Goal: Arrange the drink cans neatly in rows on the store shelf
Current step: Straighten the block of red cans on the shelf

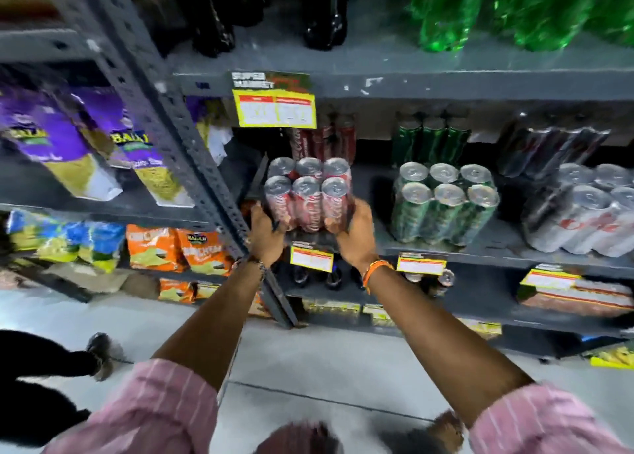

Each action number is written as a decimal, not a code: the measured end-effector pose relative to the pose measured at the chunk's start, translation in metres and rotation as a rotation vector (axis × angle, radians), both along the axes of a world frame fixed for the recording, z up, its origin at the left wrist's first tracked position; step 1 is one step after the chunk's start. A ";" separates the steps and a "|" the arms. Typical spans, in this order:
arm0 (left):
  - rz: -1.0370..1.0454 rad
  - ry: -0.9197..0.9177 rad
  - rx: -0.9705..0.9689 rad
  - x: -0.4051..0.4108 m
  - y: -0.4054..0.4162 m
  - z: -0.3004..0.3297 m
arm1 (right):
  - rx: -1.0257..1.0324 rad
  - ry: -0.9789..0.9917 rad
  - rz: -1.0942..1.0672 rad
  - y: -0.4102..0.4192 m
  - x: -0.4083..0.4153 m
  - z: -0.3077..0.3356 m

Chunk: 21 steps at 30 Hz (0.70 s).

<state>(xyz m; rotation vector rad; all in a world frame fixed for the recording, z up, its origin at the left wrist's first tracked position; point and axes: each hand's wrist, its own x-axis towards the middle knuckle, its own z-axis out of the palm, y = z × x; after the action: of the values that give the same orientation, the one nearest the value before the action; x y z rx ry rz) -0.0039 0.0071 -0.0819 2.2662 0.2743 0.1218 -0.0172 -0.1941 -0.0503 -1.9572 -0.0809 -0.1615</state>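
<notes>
A shrink-wrapped pack of red cola cans (307, 193) stands at the front left of the grey middle shelf (501, 247). My left hand (266, 232) grips its lower left side and my right hand (355, 232) grips its lower right side. More red cans (324, 141) stand behind it. To the right sits a wrapped pack of green cans (446, 203), with more green cans (430, 139) behind. Further right is a pack of silver cans (590, 210), with dark cans (552, 148) at the back.
A perforated grey upright post (192, 165) borders the red pack on the left. Snack bags (68, 144) fill the neighbouring rack. Dark and green bottles (446, 7) stand on the shelf above. Yellow price tags (274, 108) hang from the shelf edges. Someone's dark shoe (99, 354) is on the floor at left.
</notes>
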 end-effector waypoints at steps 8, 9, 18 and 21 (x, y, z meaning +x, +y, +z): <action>-0.096 0.051 -0.239 0.001 0.006 0.024 | -0.047 0.220 0.031 0.003 0.018 0.002; -0.100 0.061 -0.262 0.001 0.008 0.022 | -0.044 0.224 0.036 0.003 0.019 0.003; -0.130 0.030 -0.317 -0.002 0.010 0.025 | -0.034 0.236 -0.006 0.008 0.008 0.001; -0.110 0.033 -0.282 -0.005 0.008 0.025 | -0.044 0.241 -0.013 0.008 0.007 -0.002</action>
<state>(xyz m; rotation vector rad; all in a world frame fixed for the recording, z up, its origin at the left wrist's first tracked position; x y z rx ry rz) -0.0087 0.0152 -0.0568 1.9995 0.1714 -0.0121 -0.0102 -0.1864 -0.0527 -2.0070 0.0864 0.0687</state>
